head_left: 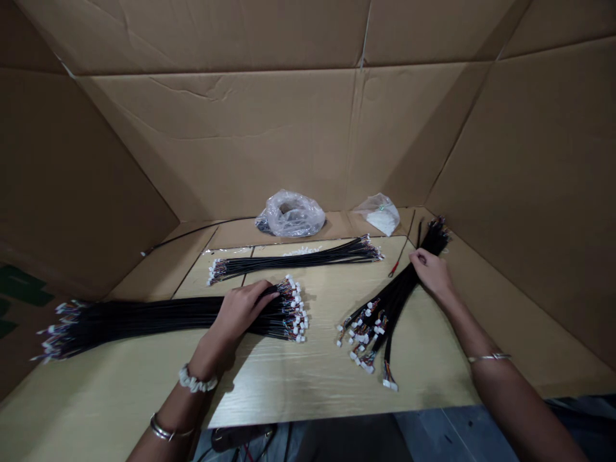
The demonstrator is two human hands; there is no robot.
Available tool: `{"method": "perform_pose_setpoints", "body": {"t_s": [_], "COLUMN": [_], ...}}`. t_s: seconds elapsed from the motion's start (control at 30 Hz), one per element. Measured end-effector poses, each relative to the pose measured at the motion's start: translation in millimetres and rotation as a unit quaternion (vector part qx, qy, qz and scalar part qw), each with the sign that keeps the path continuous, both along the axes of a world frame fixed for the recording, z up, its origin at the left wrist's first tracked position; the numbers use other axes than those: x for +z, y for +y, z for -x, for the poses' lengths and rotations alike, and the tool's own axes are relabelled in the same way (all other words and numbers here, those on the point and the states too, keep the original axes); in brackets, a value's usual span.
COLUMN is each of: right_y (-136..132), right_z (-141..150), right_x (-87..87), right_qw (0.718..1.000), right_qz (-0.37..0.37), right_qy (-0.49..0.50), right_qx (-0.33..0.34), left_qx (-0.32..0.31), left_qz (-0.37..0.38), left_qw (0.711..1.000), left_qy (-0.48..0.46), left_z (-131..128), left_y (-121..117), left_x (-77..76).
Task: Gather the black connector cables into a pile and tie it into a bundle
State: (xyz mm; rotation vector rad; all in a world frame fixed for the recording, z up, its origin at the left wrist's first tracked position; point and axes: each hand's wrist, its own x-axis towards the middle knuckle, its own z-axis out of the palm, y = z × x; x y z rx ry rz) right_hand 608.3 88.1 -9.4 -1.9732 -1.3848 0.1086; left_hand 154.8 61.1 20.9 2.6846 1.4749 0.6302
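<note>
A thick bundle of black cables (158, 316) with white connectors lies across the left of the table. My left hand (243, 308) is closed over it near its right end, fingers curved across the cables; their tips are partly hidden. At the right, a second bundle of black cables (402, 292) lies slanted, its white connectors fanned out toward the front. My right hand (430, 269) is closed around its upper part, thumb against the curled fingers. Behind and between my hands rests a thinner bundle of black cables (298, 259), touched by neither hand.
Cardboard walls (269, 135) enclose the table (289, 378) at the back and sides. Along the back stand a clear plastic bag (294, 215) and a smaller bag with white contents (382, 218). A red-tipped thin cable (395, 266) lies beside the right bundle.
</note>
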Motion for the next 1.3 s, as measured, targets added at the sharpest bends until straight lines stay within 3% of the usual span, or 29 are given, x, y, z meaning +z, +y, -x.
{"method": "perform_pose_setpoints", "body": {"t_s": [0.23, 0.73, 0.83, 0.9, 0.97, 1.03, 1.13, 1.23, 1.3], "right_y": [-0.5, -0.1, -4.2, -8.9, -15.0, -21.6, -28.2, -25.2, -18.6], "right_z": [0.7, -0.6, 6.8, 25.3, 58.9, 105.8, 184.3, 244.3, 265.6], "right_x": [0.0, -0.5, 5.5, 16.5, 33.1, 53.0, 79.9, 96.3, 102.9], "right_qw": [1.0, 1.0, 0.998, 0.996, 0.993, 0.97, 0.881, 0.807, 0.776], "right_qz": [0.004, -0.006, -0.015, -0.031, -0.064, -0.098, -0.098, -0.069, -0.018], "right_qy": [0.001, -0.008, -0.038, -0.06, -0.097, -0.15, -0.238, -0.302, -0.333], "right_qx": [-0.001, -0.007, -0.056, -0.053, 0.027, 0.167, 0.398, 0.503, 0.536], "left_qx": [0.022, 0.039, 0.042, 0.038, 0.03, 0.023, 0.019, 0.013, 0.004], "left_qz": [0.065, 0.06, 0.059, 0.062, 0.065, 0.068, 0.065, 0.058, 0.061], "left_qw": [0.997, 0.996, 0.996, 0.996, 0.996, 0.996, 0.996, 0.996, 0.995], "left_qy": [-0.034, -0.053, -0.049, -0.048, -0.047, -0.047, -0.053, -0.07, -0.08], "left_z": [-0.5, -0.4, 0.3, 0.5, 0.5, 0.3, -0.1, -0.2, 0.1], "left_y": [-2.2, -0.6, 0.2, 0.5, 0.3, -0.5, -2.3, -4.1, -4.9], "left_x": [6.6, 3.9, 2.8, 2.9, 3.6, 4.6, 5.7, 6.2, 6.5]}}
